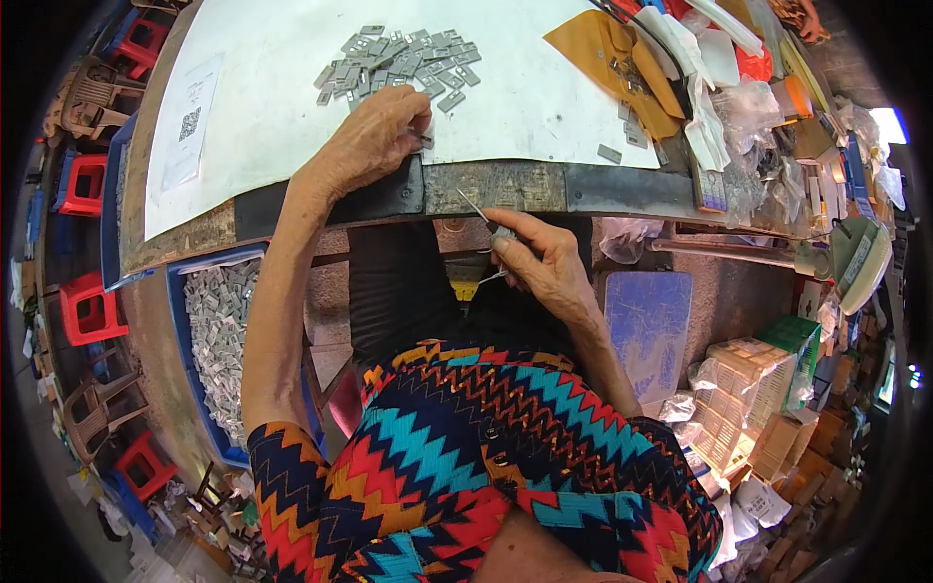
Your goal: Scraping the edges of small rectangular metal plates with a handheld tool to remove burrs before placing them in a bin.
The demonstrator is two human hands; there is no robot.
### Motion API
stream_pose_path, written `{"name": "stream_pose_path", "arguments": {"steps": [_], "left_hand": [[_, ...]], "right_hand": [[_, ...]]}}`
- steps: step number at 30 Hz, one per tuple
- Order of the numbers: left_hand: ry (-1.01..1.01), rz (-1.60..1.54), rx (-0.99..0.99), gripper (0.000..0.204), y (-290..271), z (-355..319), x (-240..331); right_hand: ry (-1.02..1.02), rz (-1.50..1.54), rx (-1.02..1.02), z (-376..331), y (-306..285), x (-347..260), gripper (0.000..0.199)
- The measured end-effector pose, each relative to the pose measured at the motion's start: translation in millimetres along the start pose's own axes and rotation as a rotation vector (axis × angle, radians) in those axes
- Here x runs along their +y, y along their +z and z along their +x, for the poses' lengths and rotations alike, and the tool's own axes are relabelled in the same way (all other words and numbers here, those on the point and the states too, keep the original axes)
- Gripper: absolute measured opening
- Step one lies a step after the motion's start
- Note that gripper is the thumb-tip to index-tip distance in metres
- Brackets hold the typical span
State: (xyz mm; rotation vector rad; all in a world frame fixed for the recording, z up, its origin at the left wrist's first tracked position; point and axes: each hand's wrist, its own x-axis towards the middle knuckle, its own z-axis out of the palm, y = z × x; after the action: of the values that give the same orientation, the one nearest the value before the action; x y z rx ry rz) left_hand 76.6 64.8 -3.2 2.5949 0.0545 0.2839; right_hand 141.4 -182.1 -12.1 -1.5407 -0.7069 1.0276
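My left hand [381,134] rests near the table's front edge, its fingers closed on a small flat grey metal piece [423,140]. Just beyond it lies a loose pile of similar grey metal pieces [403,63], spread on the white sheet [262,107]. My right hand [544,257] is held in front of the edge, closed round a thin metal tool [473,205] whose slender tip points up and left. A second thin metal part [493,277] shows below those fingers; how it joins the tool is hidden.
A blue bin [181,321] full of small grey pieces stands at my left. On the table's right lie a brown envelope [593,49], a few loose metal pieces [609,154] and plastic bags [753,112]. A lamp [860,257] reaches in at right, above stacked crates [743,389].
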Motion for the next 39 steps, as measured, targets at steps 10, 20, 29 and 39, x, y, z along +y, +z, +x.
{"name": "stream_pose_path", "arguments": {"steps": [10, 20, 29, 39], "left_hand": [[-0.216, -0.293, 0.216, 0.014, 4, -11, 24], [-0.499, -1.343, 0.484, 0.030, 29, -31, 75], [-0.459, -1.452, 0.483, 0.013, 37, -42, 81], [-0.430, -1.387, 0.467, 0.009, 35, -44, 85]], "right_hand": [[-0.090, 0.019, 0.040, 5, 0, -17, 0.034], [-0.273, -0.100, 0.091, 8, 7, -29, 0.033], [-0.249, -0.082, 0.054, 5, 11, -28, 0.031], [-0.249, -0.087, 0.034, 0, 10, -30, 0.032]]}}
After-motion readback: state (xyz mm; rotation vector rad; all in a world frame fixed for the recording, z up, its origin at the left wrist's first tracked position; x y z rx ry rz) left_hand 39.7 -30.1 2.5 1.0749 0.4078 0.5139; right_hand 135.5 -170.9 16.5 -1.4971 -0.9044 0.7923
